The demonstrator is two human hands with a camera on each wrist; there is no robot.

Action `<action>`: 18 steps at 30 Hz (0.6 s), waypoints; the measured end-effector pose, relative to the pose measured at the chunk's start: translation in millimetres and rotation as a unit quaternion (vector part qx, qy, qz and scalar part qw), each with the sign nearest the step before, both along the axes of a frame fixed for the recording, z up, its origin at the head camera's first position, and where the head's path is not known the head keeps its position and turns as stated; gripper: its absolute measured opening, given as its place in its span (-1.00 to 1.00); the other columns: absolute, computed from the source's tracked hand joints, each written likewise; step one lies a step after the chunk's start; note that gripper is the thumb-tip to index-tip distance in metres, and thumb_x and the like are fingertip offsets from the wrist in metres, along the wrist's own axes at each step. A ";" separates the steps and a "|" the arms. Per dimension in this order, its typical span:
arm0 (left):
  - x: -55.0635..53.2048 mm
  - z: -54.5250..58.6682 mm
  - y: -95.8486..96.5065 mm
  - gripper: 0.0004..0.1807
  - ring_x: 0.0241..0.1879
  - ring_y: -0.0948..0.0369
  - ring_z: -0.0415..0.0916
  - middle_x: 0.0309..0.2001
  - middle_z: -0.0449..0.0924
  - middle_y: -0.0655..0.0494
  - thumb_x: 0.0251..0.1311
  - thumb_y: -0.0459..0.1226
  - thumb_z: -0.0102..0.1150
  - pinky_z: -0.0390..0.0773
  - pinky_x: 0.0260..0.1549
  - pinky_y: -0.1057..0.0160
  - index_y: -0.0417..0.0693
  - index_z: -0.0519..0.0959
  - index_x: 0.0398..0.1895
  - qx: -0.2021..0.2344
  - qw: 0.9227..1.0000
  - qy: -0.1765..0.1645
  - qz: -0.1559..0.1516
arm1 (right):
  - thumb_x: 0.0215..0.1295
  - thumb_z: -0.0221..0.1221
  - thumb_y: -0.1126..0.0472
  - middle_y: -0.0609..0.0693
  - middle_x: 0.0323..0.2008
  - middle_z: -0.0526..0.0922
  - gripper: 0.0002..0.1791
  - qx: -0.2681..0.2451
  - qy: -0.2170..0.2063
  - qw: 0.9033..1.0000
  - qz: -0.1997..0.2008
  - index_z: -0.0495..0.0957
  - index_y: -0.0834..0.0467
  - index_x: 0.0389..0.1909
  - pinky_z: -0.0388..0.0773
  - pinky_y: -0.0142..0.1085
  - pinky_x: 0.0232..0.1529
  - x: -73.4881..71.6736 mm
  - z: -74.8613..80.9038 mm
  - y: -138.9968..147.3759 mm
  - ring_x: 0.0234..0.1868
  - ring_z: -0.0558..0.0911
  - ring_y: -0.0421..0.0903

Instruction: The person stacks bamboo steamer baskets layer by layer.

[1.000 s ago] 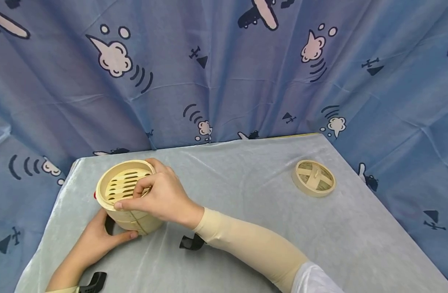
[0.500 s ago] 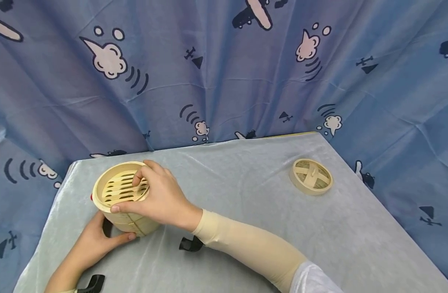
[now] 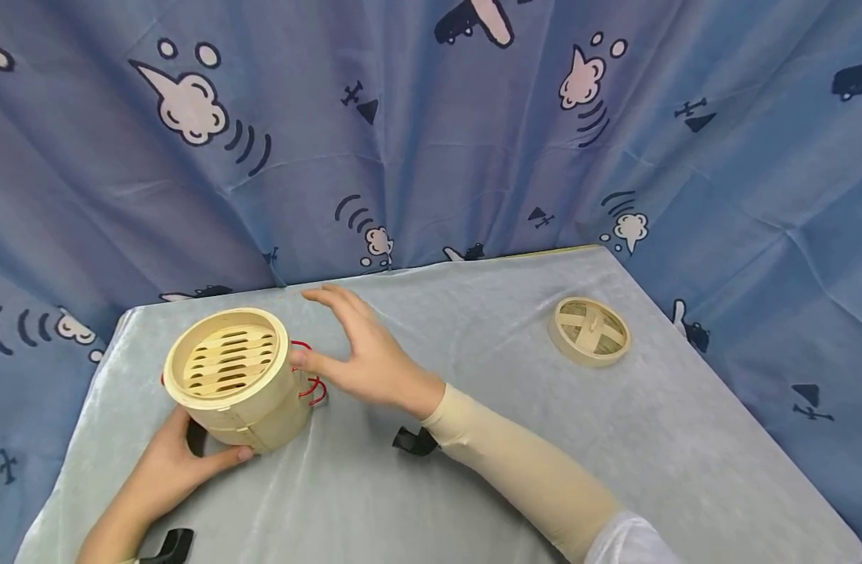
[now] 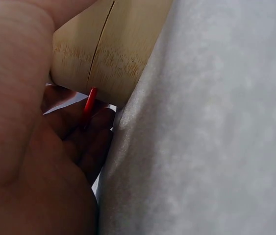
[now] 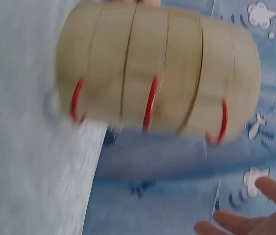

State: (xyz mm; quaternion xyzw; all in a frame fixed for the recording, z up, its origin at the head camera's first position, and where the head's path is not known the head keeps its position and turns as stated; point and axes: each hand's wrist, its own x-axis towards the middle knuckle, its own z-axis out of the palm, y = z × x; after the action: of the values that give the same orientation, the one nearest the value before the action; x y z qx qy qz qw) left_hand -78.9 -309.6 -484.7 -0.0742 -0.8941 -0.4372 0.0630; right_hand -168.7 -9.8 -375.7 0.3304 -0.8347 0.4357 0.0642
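Note:
A stack of bamboo steamer baskets (image 3: 261,411) stands at the left of the table, its slatted top tier uncovered. Red handles (image 5: 150,105) stick out from the tiers; the right wrist view shows three on that side. Low on the stack's left side, my left hand (image 3: 166,462) grips it, thumb along the front. The left wrist view has those fingers curled behind the stack by a red handle (image 4: 88,106), partly in shadow. Fingers spread, my right hand (image 3: 377,356) is just right of the top tier and holds nothing; a gap separates them in the right wrist view.
A round bamboo steamer lid (image 3: 589,332) with crossed strips lies at the table's far right. Grey-white cloth covers the table (image 3: 431,313). Behind it and along the right hangs a blue patterned curtain (image 3: 431,141).
My right hand has let go of the top tier's rim and drawn away to the right, its fingers opening out. The left hand keeps its grip. The view has shifted slightly.

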 end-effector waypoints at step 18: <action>-2.8 0.7 -2.5 0.15 0.25 0.49 0.16 0.30 0.38 0.02 -0.26 -0.11 0.69 0.01 0.13 0.66 0.27 0.19 0.47 -0.004 1.000 -0.002 -0.002 | 0.27 0.21 -0.31 -0.20 0.48 0.14 -0.36 0.093 0.002 0.995 -0.044 0.33 -0.36 0.37 0.25 0.12 0.33 -36.2 -22.0 142.5 0.46 0.17 -0.12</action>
State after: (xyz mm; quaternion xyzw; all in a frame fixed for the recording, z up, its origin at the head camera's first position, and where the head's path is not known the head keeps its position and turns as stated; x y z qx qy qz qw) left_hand -81.7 -312.1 -484.0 -0.0749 -0.8959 -0.4338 0.0598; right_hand -204.9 132.6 -397.8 0.2989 -0.8854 0.3519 0.0542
